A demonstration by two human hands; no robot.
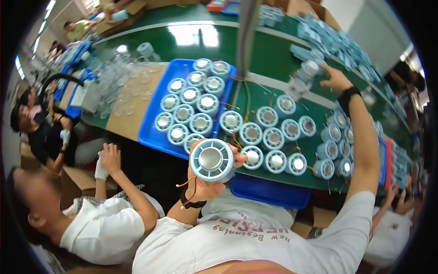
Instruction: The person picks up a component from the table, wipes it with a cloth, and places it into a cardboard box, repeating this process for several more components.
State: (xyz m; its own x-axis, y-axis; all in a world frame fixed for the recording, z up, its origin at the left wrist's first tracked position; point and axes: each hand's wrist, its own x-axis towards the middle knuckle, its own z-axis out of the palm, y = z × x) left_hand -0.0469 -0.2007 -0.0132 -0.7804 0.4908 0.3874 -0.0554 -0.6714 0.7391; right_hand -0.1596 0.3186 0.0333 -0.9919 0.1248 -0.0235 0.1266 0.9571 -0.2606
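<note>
Pale-blue round plastic housing (212,160), fitted with a silver metal disc and trailing thin coloured wires, is grasped in the left hand (201,188), raised before the table edge. Fingers of the right hand (338,80) are spread, closed on nothing, beside a clear plastic cup-shaped piece (297,87); whether it is touched cannot be told. Similar pale-blue housings (273,138) are clustered on the glossy green table (273,61), and more are lined up in a blue rectangular plastic tray (153,107). Beyond, clear plastic pieces (130,82) are heaped at left, flat pale-blue pieces (340,45) at right.
</note>
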